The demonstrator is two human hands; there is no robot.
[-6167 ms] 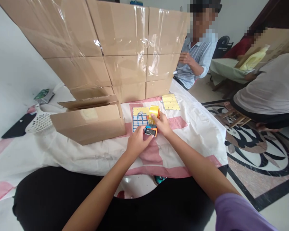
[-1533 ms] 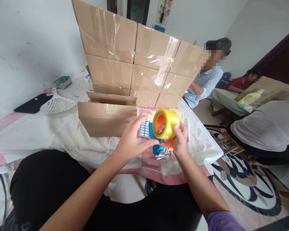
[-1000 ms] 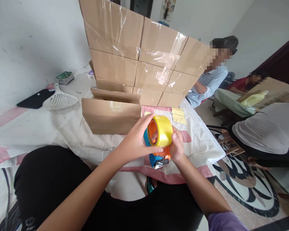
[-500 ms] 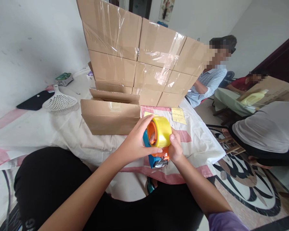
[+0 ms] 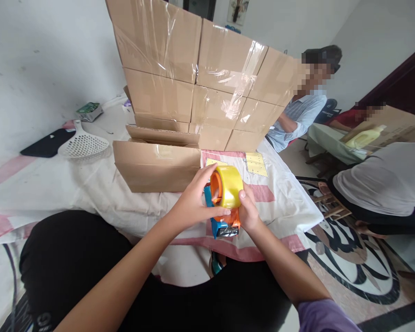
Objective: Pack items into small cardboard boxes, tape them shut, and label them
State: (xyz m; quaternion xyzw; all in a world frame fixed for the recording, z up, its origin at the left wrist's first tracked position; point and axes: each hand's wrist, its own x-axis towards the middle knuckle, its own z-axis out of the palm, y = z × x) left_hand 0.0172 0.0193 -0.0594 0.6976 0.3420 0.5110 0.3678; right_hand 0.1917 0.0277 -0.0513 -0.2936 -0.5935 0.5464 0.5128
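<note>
Between my hands, over the table's near edge, is a tape dispenser (image 5: 230, 225) in blue and orange, loaded with a yellow roll of packing tape (image 5: 231, 186). My left hand (image 5: 197, 198) is closed around the left side of the dispenser and roll, thumb across the front below the roll. My right hand (image 5: 248, 207) grips from the right, its thumb against the roll's edge. Some fingers of both hands are hidden behind the roll. Just beyond my left hand stands an open cardboard box (image 5: 157, 168), its flaps raised.
A tall wall of taped cardboard boxes (image 5: 166, 46) rises behind the open box. Yellow paper pieces (image 5: 256, 163) lie on the cloth. To the left are a white perforated scoop (image 5: 85, 144) and a black flat object (image 5: 44, 144). A person in light blue (image 5: 290, 122) sits beyond the boxes.
The tape dispenser, held in both hands, appears slightly further left and higher. The whole view has shifted a little; the boxes stay in place.
</note>
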